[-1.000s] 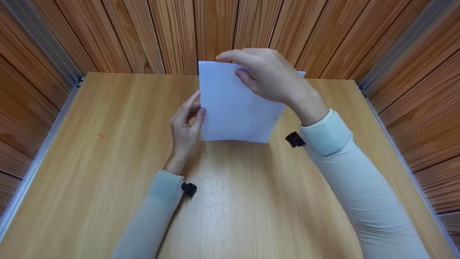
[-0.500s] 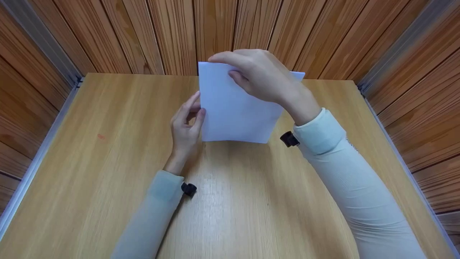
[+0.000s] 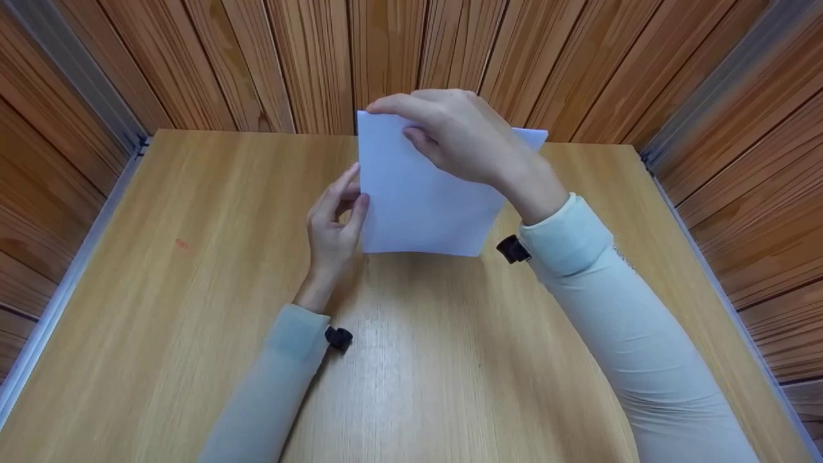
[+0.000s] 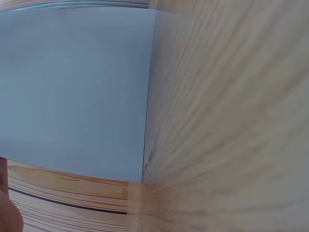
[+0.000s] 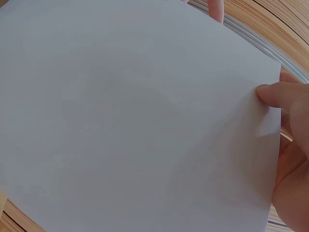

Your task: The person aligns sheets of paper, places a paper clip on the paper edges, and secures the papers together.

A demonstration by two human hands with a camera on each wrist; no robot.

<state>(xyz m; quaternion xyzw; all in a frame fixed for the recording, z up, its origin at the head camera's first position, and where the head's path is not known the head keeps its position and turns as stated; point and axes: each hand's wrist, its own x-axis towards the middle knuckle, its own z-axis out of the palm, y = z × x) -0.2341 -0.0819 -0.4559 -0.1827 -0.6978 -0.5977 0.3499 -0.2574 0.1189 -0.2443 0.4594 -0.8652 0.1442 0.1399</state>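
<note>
A white sheet of paper [image 3: 424,206], smooth and matt, is held up tilted over the far middle of the counter [image 3: 212,308], its lower edge curving slightly. The left hand [image 3: 333,224] pinches its left edge, thumb at the near face and fingers at the edge and behind. The right hand [image 3: 460,135] grasps its top edge, the index finger lying along the rim and the thumb pressed on the near face. Pale, finely knitted sleeves [image 3: 643,334] cover both arms, with a small black clip [image 3: 339,339] at the left cuff and another at the right.

The counter has straight, light wood grain, a soft sheen near the middle and a faint reddish mark [image 3: 182,244] on the left. Dark-grained wooden planks [image 3: 315,64] form the walls on the far, left and right sides; grey metal strips [image 3: 83,251] run along the counter's left and right edges.
</note>
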